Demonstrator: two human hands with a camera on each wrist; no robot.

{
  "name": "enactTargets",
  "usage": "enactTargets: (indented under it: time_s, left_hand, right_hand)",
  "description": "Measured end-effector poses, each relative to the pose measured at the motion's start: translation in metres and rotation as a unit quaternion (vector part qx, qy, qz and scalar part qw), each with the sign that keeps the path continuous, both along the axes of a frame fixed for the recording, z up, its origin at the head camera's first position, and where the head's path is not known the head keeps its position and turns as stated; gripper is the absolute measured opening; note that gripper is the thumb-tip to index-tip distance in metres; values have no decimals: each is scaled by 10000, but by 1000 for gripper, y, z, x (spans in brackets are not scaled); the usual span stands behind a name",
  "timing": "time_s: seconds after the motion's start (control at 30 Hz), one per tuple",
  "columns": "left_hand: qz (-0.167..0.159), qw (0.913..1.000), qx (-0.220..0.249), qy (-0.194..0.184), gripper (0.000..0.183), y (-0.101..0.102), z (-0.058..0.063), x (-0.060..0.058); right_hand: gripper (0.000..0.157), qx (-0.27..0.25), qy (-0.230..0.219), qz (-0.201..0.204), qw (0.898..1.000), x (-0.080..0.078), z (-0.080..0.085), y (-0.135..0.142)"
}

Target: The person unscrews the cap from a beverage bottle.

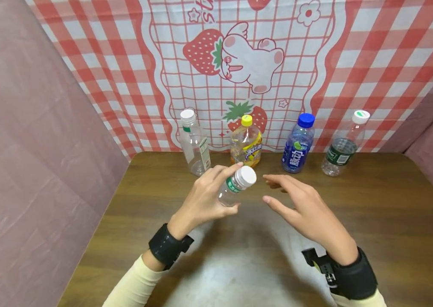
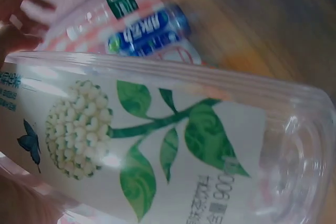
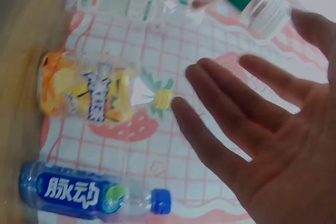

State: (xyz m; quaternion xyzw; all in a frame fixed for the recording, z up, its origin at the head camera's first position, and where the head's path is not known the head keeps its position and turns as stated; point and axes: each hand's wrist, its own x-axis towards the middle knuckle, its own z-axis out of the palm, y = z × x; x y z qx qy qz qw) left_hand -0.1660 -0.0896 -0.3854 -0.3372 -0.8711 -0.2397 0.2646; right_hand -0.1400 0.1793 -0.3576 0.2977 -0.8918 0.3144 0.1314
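My left hand [image 1: 206, 196] grips a clear plastic bottle [image 1: 228, 194] that has a white cap [image 1: 246, 176] and a green neck band. The bottle tilts with its cap up and to the right. In the left wrist view its label [image 2: 152, 135] carries a white flower cluster and green leaves. To the right of the cap, my right hand [image 1: 306, 209] is held apart from it, fingers extended and thumb spread, with nothing in it. The right wrist view shows these straight fingers [image 3: 226, 103] close below the bottle's neck.
Along the table's back edge stand several bottles: a clear one with a white cap [image 1: 195, 145], a yellow-capped one [image 1: 247, 143], a blue-capped one [image 1: 298, 145] and a green-labelled one [image 1: 343, 145]. Behind them hangs a red checked cloth [image 1: 385, 55]. The table [image 1: 132, 243] is brown wood.
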Motion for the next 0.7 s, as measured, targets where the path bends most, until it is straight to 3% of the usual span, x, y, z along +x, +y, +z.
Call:
enactTargets:
  time_s: [0.17, 0.33, 0.7]
  left_hand:
    - [-207, 9987, -433, 168, 101, 20, -4, 5]
    - [-310, 9974, -571, 309, 102, 31, -7, 9]
    - [-468, 9985, -162, 230, 114, 34, -14, 5]
  right_hand:
    - [45, -25, 435, -505, 9978, 9, 4, -11]
    - [32, -106, 714, -976, 9926, 12, 2, -21]
    - [27, -430, 694, -1116, 9904, 15, 7, -17]
